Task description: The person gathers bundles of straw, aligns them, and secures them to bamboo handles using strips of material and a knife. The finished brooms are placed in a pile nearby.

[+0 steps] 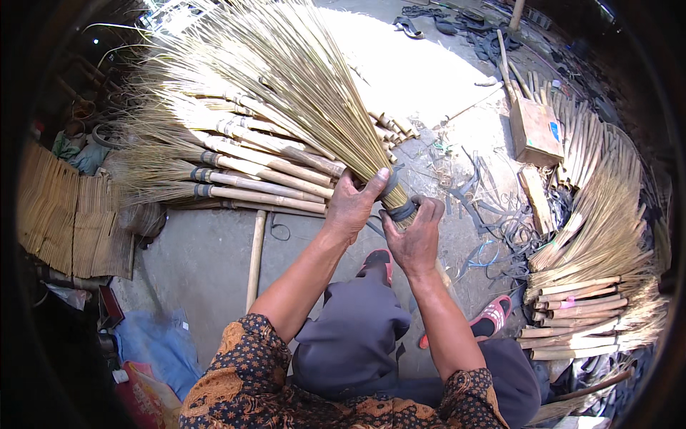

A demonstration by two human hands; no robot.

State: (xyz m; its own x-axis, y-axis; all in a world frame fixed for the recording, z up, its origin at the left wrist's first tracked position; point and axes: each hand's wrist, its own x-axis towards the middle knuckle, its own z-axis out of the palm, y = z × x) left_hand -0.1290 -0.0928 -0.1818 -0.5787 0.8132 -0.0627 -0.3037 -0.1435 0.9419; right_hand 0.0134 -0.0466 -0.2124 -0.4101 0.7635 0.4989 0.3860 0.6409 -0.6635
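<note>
My two hands hold a thick bundle of broom bristles [321,93], its long stiff strands fanning out toward the upper left. Dark rubber-like bands [401,211] wrap its narrow end. My left hand [351,206] grips the bundle from the left, thumb lying over it just above the bands. Closed around the lower end, beside the lowest band, is my right hand [416,239]. Beneath the bundle lies a pile of finished-looking brooms [264,175] with pale bamboo handles and dark bands. A pale piece shows below my right hand; whether it joins the bundle, I cannot tell.
Dark rubber strips [493,229] lie tangled on the floor to the right. Beyond them are a wooden box [534,132] and stacked brooms [607,207]. A stick [256,261] lies left of my legs. Corrugated sheets [75,214] and blue cloth [161,347] are far left.
</note>
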